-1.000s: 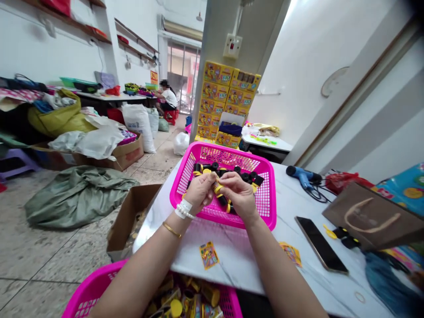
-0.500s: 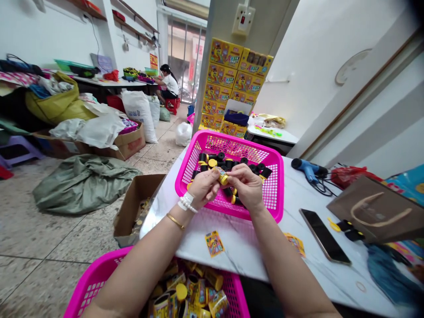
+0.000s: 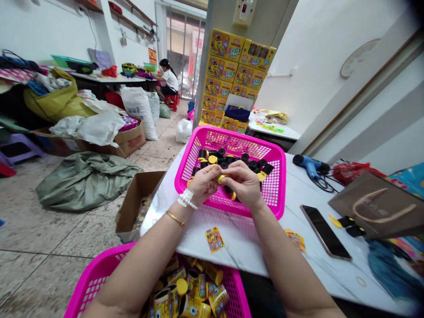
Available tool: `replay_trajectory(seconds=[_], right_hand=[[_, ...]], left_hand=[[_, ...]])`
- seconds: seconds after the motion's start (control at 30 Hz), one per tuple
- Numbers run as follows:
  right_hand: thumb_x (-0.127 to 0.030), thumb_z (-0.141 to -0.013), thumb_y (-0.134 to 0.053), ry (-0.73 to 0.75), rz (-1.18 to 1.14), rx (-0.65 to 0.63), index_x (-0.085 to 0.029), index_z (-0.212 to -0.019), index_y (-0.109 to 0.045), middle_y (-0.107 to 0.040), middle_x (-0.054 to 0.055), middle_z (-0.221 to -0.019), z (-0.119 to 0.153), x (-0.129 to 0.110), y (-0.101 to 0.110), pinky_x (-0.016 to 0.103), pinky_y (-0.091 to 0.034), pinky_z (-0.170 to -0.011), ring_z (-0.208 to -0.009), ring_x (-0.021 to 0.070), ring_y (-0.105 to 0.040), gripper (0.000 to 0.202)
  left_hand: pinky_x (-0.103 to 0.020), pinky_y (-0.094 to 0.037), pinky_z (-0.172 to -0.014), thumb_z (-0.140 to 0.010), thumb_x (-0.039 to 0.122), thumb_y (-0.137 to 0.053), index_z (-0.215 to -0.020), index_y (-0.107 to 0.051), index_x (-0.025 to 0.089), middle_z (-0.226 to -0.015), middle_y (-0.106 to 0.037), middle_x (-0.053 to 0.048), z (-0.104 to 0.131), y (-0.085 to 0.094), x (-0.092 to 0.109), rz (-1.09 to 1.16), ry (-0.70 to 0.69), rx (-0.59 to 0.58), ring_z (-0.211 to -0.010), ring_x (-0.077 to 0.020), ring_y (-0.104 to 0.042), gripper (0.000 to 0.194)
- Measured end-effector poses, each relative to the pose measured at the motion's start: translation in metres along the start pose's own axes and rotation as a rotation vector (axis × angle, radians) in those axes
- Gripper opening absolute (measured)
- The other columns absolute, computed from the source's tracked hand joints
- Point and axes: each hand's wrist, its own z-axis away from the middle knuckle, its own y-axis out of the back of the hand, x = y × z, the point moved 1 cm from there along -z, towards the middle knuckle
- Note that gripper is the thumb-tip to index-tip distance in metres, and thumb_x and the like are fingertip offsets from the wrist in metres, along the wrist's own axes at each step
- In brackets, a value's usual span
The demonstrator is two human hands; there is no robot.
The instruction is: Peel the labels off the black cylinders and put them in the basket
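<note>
Grips a small yellow-ended piece [image 3: 221,178] with both hands, thumb and fingertips nearly shut in each. Pinches the piece at its left side with the left hand [image 3: 205,183], and curls the lower fingers inward. Nips the yellow end from the right with the thumb and forefinger of the right hand [image 3: 244,182]. Hides much of the piece behind fingers, so cannot tell its full shape. Wears a white bracelet [image 3: 187,199] and a gold bangle [image 3: 175,218] on the left wrist.

Holds the piece above the near part of a pink basket [image 3: 282,185], over black tubes [image 3: 245,157] and yellow caps [image 3: 212,159] lying loose inside. Rests the basket on a white marbled table [image 3: 238,254]. Shows a printed label [image 3: 214,240] flat on the table between the forearms, and more labels [image 3: 295,240] just beside the right forearm. Farther right, has a dark phone [image 3: 325,232], a blue dryer [image 3: 310,166] with its cord and a brown bag [image 3: 367,198].

Below the table edge, shows a lower basket [image 3: 89,269] full of yellow printed tubes [image 3: 198,287]. Beyond the pink basket, stacks yellow boxes [image 3: 221,68] against a pillar. Farther back, seats a person [image 3: 170,80] on a red stool [image 3: 172,101].
</note>
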Motion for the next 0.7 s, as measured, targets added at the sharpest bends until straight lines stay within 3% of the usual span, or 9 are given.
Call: replay_trajectory(seconds=[0.07, 0.17, 0.23, 0.33, 0.47, 0.6, 0.7], right_hand=[[-0.029, -0.078, -0.081, 0.000, 0.009, 0.075, -0.026, -0.091, -0.078, -0.056, 0.002, -0.089, 0.0002, 0.0026, -0.0008, 0.028, -0.056, -0.066, -0.078, 0.0146, -0.060, 0.014], [-0.029, -0.080, -0.078, -0.055, -0.055, 0.133, -0.029, -0.109, -0.073, -0.060, 0.002, -0.097, 0.0003, 0.0059, -0.0028, 0.028, -0.058, -0.067, -0.074, 0.0132, -0.064, 0.029], [-0.026, -0.080, -0.079, -0.047, -0.008, 0.137, -0.029, -0.114, -0.071, -0.061, 0.002, -0.103, 0.0004, 0.0057, -0.0041, 0.028, -0.059, -0.069, -0.076, 0.0131, -0.066, 0.035], [-0.025, -0.081, -0.077, -0.003, 0.146, 0.137, -0.027, -0.107, -0.074, -0.064, 0.004, -0.107, 0.0008, 0.0033, -0.0043, 0.027, -0.060, -0.069, -0.081, 0.0150, -0.067, 0.027], [-0.025, -0.082, -0.076, 0.003, 0.170, 0.135, -0.027, -0.106, -0.075, -0.066, 0.005, -0.108, 0.0003, 0.0041, -0.0006, 0.029, -0.062, -0.071, -0.085, 0.0172, -0.068, 0.025], [-0.024, -0.079, -0.078, -0.020, 0.060, 0.152, -0.025, -0.100, -0.077, -0.072, 0.005, -0.103, -0.0006, 0.0082, 0.0012, 0.034, -0.060, -0.085, -0.095, 0.0204, -0.069, 0.021], [-0.024, -0.079, -0.079, -0.077, -0.005, 0.172, -0.023, -0.101, -0.076, -0.074, 0.004, -0.099, 0.0002, 0.0069, -0.0019, 0.033, -0.060, -0.082, -0.090, 0.0195, -0.071, 0.022]], left_hand=[[-0.013, -0.020, -0.032, -0.068, 0.047, -0.083, -0.077, -0.053, 0.016, -0.053, -0.054, 0.007, -0.0010, -0.0006, -0.0001, 0.022, -0.014, 0.009, -0.033, -0.0004, -0.034, 0.045], [-0.014, -0.024, -0.034, -0.065, 0.044, -0.085, -0.079, -0.053, 0.016, -0.058, -0.058, 0.005, -0.0019, -0.0011, 0.0015, 0.039, -0.073, 0.091, -0.036, -0.0021, -0.041, 0.044], [-0.015, -0.025, -0.034, -0.064, 0.043, -0.085, -0.081, -0.054, 0.017, -0.057, -0.057, 0.006, -0.0021, -0.0014, 0.0022, 0.017, -0.101, 0.132, -0.036, -0.0040, -0.044, 0.044], [-0.016, -0.027, -0.035, -0.065, 0.044, -0.084, -0.084, -0.055, 0.018, -0.055, -0.055, 0.008, -0.0025, -0.0010, 0.0010, -0.014, -0.118, 0.154, -0.037, -0.0058, -0.046, 0.043], [-0.018, -0.036, -0.042, -0.065, 0.045, -0.085, -0.087, -0.062, 0.016, -0.066, -0.061, 0.004, -0.0038, 0.0017, -0.0018, -0.027, -0.167, 0.193, -0.046, -0.0058, -0.051, 0.042], [-0.020, -0.044, -0.054, -0.070, 0.043, -0.083, -0.094, -0.069, 0.017, -0.075, -0.065, 0.001, -0.0013, 0.0023, 0.0015, -0.263, -0.332, 0.183, -0.058, -0.0082, -0.056, 0.038], [-0.022, -0.044, -0.054, -0.075, 0.044, -0.079, -0.096, -0.070, 0.018, -0.073, -0.064, 0.001, 0.0023, 0.0021, 0.0057, -0.435, -0.410, 0.171, -0.058, -0.0094, -0.055, 0.035]])
